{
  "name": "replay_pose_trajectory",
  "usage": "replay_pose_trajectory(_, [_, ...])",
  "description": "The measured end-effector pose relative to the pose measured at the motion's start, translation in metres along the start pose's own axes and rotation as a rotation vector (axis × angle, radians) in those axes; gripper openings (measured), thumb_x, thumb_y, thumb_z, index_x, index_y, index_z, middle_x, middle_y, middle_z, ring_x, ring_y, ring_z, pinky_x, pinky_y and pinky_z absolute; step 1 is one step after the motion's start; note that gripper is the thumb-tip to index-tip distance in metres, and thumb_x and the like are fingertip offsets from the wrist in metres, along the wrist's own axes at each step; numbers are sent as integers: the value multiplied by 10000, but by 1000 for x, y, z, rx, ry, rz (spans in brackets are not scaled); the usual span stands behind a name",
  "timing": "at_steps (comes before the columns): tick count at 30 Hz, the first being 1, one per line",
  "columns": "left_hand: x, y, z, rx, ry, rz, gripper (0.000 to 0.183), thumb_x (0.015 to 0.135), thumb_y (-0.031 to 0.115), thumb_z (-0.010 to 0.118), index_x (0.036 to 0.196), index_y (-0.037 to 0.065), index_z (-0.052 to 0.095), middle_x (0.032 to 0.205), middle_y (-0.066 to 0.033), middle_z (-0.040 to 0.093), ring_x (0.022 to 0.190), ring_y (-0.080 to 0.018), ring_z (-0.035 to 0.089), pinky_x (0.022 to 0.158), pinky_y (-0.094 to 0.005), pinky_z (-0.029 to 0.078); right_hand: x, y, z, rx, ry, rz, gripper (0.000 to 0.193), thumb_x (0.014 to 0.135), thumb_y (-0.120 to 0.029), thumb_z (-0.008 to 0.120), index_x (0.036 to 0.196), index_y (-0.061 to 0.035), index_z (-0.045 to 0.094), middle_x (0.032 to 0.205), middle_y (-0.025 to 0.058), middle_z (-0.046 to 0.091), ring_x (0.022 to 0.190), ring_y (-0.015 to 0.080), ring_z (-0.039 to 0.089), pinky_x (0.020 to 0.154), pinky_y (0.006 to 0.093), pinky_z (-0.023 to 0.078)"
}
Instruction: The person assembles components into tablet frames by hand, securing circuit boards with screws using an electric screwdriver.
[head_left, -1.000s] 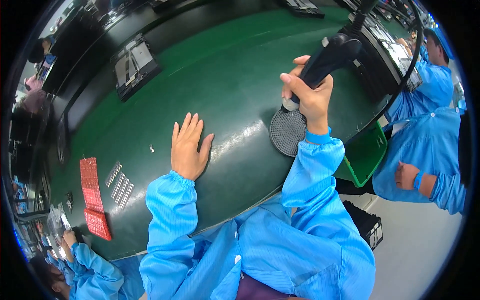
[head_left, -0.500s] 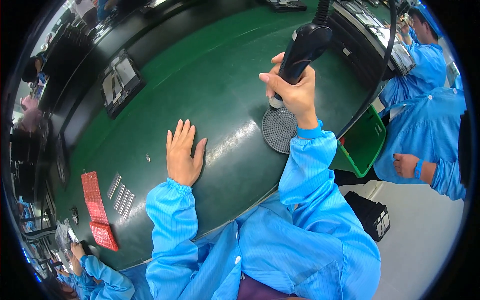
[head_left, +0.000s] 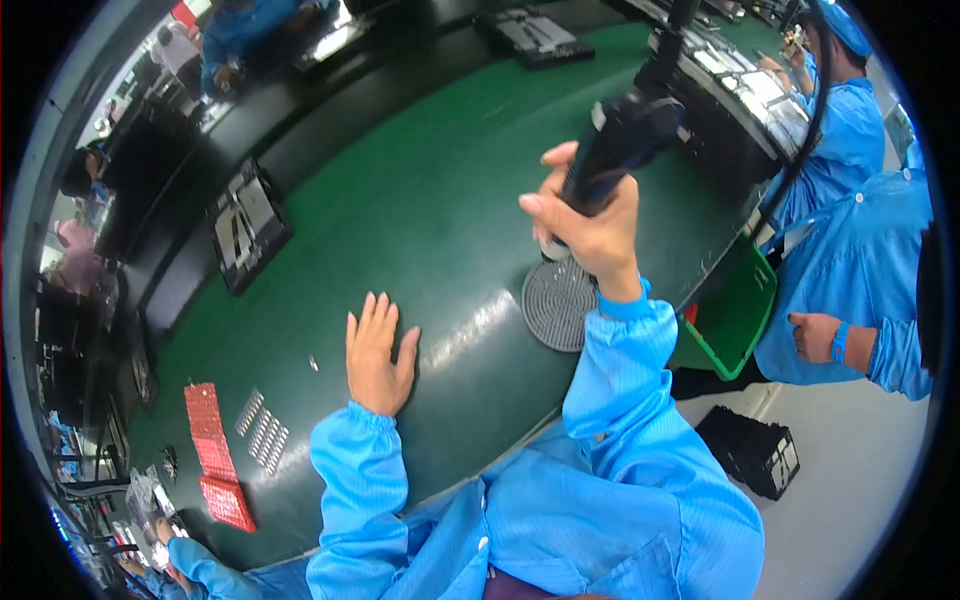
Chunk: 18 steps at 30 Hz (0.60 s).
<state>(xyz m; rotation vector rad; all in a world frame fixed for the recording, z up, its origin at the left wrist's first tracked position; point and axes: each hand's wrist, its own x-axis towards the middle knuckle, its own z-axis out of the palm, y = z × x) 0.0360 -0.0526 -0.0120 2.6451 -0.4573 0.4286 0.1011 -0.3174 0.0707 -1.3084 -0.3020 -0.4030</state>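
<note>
My right hand [head_left: 595,225] is wrapped round the black handle of a hand tool [head_left: 625,140], which has a dark hose or cable rising from its top. Right below the tool's pale lower end is a grey round disc [head_left: 558,308] dotted with small holes; I cannot tell whether the two are joined. My left hand [head_left: 382,358] rests palm down on the green table [head_left: 440,230], fingers stretched, holding nothing. A small metal piece [head_left: 313,363] lies just left of it. Farther left are rows of small metal parts [head_left: 266,438] and a red bubble-wrap sheet [head_left: 210,440].
A black tray-like unit [head_left: 248,230] sits at the far left edge, another [head_left: 535,38] at the back. A green bin [head_left: 735,325] stands at the right beside a co-worker's blue sleeve [head_left: 895,355]. Stacked black units [head_left: 725,110] fill the back right. A black crate [head_left: 750,450] is on the floor.
The whole view has shifted, so the table and both hands appear lower. My grip on the tool is unchanged, and the left hand stays flat on the table.
</note>
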Motion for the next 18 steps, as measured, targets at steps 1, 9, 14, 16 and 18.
replay_pose_trajectory(1, [-1,1,0,-12,0,-17,377,819,142,645,1138,-44,568,1267,-186,520,1245,-323,436,1060,-462,274,2,-6,-4,-9,3,-11,351,714,61,703,1009,40,514,626,42,572,482,107,546,439,231,426])
replay_pose_trajectory(9, [70,19,18,-92,5,43,399,771,150,703,1083,-70,588,1205,-211,557,1180,-340,497,996,-383,389,39,-2,-70,-415,223,-167,317,729,17,709,991,20,531,583,-4,557,477,56,512,426,211,381])
replay_pose_trajectory(14, [173,40,61,-116,-46,190,391,786,154,683,1080,-83,583,1213,-236,539,1177,-343,496,986,-379,400,49,14,-95,-706,257,-332,380,621,-18,714,969,-14,559,586,110,561,478,175,588,471,288,453])
replay_pose_trajectory(16, [216,40,91,-98,-79,247,430,819,230,654,1107,-77,567,1243,-230,517,1194,-359,469,1007,-401,370,54,18,-100,-724,219,-398,394,613,3,693,983,-17,561,677,129,610,565,269,636,531,319,498])
replay_pose_trajectory(18, [264,35,128,-184,-173,330,492,822,247,652,1170,-77,527,1261,-235,501,1205,-359,456,1011,-401,364,57,20,-107,-780,236,-478,422,609,19,679,1013,-28,564,803,166,637,681,313,660,611,337,529])
